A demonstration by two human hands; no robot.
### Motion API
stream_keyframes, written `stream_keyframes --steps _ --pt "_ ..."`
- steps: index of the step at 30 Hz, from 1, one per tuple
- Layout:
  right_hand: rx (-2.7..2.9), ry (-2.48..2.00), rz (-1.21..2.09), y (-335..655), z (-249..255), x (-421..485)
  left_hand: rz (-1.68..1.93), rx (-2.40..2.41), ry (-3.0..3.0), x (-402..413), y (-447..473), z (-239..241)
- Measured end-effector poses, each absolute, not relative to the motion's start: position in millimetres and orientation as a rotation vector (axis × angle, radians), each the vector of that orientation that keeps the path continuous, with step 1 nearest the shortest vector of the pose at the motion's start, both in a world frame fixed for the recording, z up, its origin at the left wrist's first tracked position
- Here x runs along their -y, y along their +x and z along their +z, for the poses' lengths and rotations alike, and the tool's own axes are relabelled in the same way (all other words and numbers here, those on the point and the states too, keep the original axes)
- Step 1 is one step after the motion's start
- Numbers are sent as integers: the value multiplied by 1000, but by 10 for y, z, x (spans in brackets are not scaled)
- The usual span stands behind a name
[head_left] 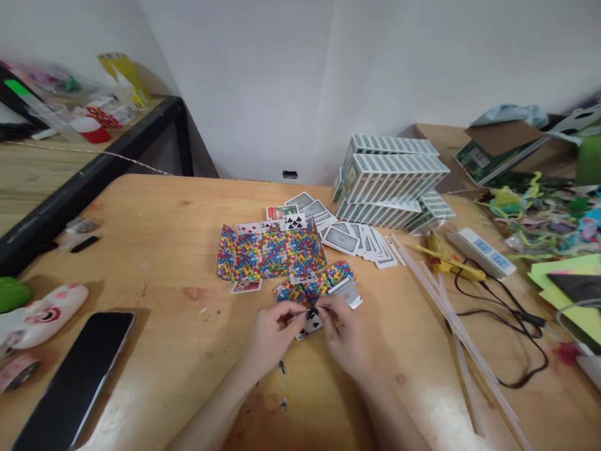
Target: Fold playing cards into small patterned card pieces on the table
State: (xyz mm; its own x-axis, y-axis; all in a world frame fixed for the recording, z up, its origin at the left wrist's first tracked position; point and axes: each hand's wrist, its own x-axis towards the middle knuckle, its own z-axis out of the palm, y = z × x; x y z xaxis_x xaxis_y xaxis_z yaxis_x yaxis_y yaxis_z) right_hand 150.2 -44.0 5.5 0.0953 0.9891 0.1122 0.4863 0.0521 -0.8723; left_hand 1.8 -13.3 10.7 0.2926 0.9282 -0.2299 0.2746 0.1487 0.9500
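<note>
My left fingers (295, 326) and right fingers (330, 326) pinch a black-suited card (309, 326) by its upper edge over the counter (159, 235), just in front of the patterned strip (323, 285), and an uneven pull could crease or tear it (whether it rests below, I cannot tell).

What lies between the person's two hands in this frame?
A playing card with black pips, at the fingertips of the left hand and right hand; the head view shows it.
</note>
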Motion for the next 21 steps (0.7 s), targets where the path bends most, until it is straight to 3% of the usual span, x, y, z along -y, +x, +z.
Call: stream_keyframes --steps 11,21 --pt "978 -1443 1192 1487 0 365 685 -1231 1328 215 60 111" --pt "968 -1510 1080 1540 -24 356 647 -1168 1356 214 62 143"
